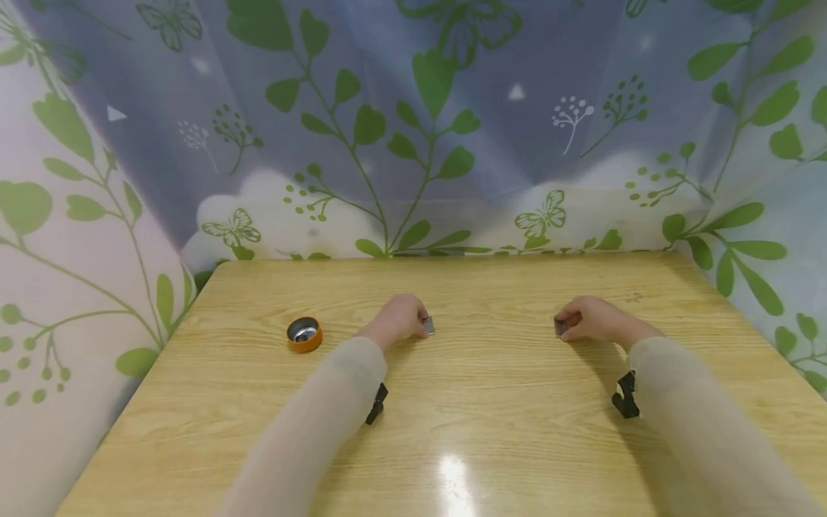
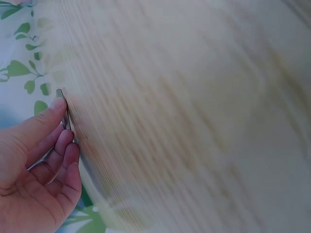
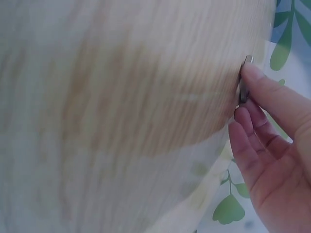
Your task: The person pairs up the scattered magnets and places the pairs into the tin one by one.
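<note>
My left hand [image 1: 402, 318] pinches a small, flat, grey metallic piece [image 1: 429, 326] between thumb and fingers, close over the middle of the table. In the left wrist view the piece [image 2: 63, 109] appears edge-on, thin and straight, partly covered by the thumb. Farther right, my right hand [image 1: 593, 320] holds a similar flat metallic piece [image 1: 560, 328] by thumb and fingertips. The right wrist view gives this second piece [image 3: 244, 80] from its narrow side, with the thumb across it. A wide gap of tabletop lies between the two hands.
Left of the left hand stands a small round orange cup [image 1: 305, 334] with a shiny metal inside. The wooden table [image 1: 491, 402] reaches back to a curtain [image 1: 362, 172] printed with green leaves and butterflies. Black straps [image 1: 625, 396] show at both wrists.
</note>
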`<action>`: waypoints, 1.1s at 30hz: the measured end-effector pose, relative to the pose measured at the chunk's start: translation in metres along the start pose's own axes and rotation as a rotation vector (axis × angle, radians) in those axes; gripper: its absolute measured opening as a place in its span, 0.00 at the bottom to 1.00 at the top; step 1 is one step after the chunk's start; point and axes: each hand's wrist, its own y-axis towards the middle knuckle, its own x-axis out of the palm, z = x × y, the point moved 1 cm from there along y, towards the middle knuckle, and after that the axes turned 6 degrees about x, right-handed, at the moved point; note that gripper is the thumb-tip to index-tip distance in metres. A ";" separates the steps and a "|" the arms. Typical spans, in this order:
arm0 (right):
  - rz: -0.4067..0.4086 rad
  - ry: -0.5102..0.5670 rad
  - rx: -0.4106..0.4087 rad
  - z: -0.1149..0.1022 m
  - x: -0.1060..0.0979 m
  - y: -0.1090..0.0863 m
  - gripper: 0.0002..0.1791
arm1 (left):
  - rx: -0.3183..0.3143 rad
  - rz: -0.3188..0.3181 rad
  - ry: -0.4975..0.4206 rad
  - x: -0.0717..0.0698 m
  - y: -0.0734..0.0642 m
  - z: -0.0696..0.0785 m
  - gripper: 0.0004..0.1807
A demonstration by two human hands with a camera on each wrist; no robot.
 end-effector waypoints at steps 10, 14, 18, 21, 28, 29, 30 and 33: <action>0.002 -0.006 -0.046 -0.013 0.003 0.007 0.21 | 0.035 0.004 0.016 0.003 0.007 0.011 0.18; -0.011 -0.004 -0.038 -0.017 0.007 0.011 0.22 | 0.033 -0.011 0.034 0.006 0.009 0.014 0.18; -0.012 -0.032 -0.055 -0.021 0.011 0.018 0.21 | 0.034 -0.012 0.043 0.007 0.010 0.017 0.18; -0.015 -0.041 -0.060 -0.025 0.012 0.021 0.21 | 0.037 -0.012 0.040 0.009 0.012 0.020 0.19; -0.026 -0.015 -0.053 -0.034 0.016 0.023 0.20 | 0.049 -0.016 0.014 0.014 0.016 0.025 0.19; -0.025 -0.019 -0.054 -0.034 0.016 0.024 0.20 | 0.053 -0.013 0.010 0.014 0.016 0.026 0.18; -0.024 -0.021 -0.058 -0.035 0.017 0.024 0.20 | 0.059 -0.010 0.009 0.014 0.016 0.027 0.18; -0.023 -0.021 -0.063 -0.037 0.018 0.026 0.20 | 0.061 -0.009 0.000 0.016 0.017 0.031 0.18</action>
